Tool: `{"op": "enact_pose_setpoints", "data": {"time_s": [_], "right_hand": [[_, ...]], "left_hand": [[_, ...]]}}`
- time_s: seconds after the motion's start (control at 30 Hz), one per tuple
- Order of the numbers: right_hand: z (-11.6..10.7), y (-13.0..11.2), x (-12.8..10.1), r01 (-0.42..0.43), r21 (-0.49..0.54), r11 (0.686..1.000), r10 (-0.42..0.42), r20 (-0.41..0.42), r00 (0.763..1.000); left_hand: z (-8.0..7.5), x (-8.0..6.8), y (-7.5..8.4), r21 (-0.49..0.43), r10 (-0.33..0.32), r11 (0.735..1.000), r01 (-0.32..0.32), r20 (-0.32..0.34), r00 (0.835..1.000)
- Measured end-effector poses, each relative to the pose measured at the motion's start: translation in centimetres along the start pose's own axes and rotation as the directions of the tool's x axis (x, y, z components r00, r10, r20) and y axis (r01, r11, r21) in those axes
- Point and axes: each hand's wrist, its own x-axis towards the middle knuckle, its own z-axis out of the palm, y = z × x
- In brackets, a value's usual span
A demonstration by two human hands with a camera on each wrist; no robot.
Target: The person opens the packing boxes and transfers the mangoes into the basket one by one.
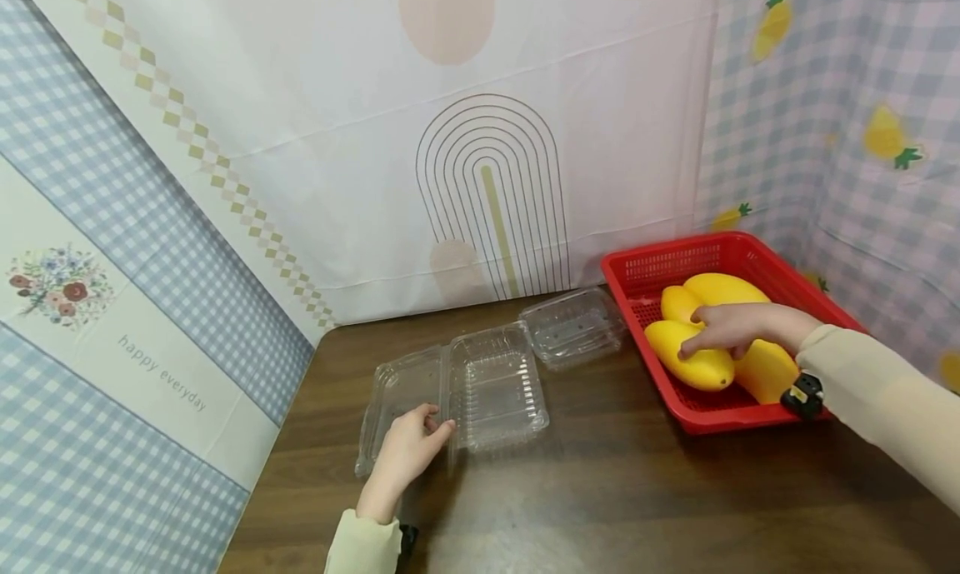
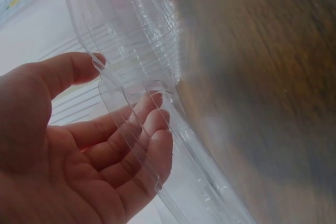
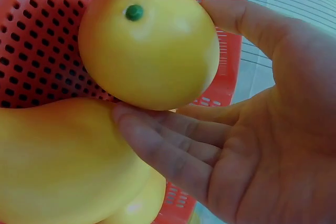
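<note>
My left hand [image 1: 412, 445] holds the near edge of an open clear plastic clamshell container [image 1: 495, 386] beside its hinge. In the left wrist view the thumb meets the plastic rim [image 2: 113, 80], while the curled fingers [image 2: 160, 150] show through the plastic. My right hand [image 1: 731, 326] reaches into a red plastic basket [image 1: 693, 420] and grips a yellow mango [image 3: 149, 51] with a green stem spot. Its thumb lies along one side of the fruit and the fingers along the other. Several more yellow mangoes [image 3: 58, 156] lie against it in the basket.
A second clear plastic container [image 1: 573, 328] stands at the back, between the open clamshell and the basket. All rest on a dark brown wooden table [image 1: 570, 491]. A printed cloth [image 1: 345, 182] hangs behind the table's back edge, with checked cloth on both sides.
</note>
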Motion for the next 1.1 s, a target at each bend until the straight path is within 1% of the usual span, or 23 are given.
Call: {"op": "enact_pose_setpoints", "data": {"time_s": [0.27,0.5,0.6,0.73,0.93,1.1], "right_hand": [[0.3,-0.5,0.3,-0.001,-0.022,1.0,0.002,0.035,0.999],[0.6,-1.1,0.8,-0.03,-0.027,0.999,0.032,0.069,0.997],[0.7,-0.7,1.3,-0.035,-0.046,0.998,0.038,0.064,0.997],[0.5,-0.5,1.5,-0.031,-0.054,0.998,0.034,0.054,0.998],[-0.1,-0.9,0.7,-0.038,-0.096,0.995,0.037,-0.012,0.999],[-0.5,-0.7,0.4,-0.039,-0.109,0.993,0.037,-0.017,0.999]], "left_hand": [[0.0,0.0,0.0,-0.006,-0.006,1.0,0.006,0.0,1.0],[0.1,-0.1,-0.2,-0.027,-0.015,1.0,0.015,0.005,1.0],[0.0,-0.2,-0.2,-0.033,-0.018,0.999,0.018,0.011,1.0],[0.1,-0.3,-0.2,-0.031,-0.018,0.999,0.018,0.017,1.0],[0.1,-0.3,-0.3,-0.03,-0.014,0.999,0.014,0.008,1.0],[-0.1,-0.3,-0.3,-0.032,-0.011,0.999,0.011,0.004,1.0]]}}
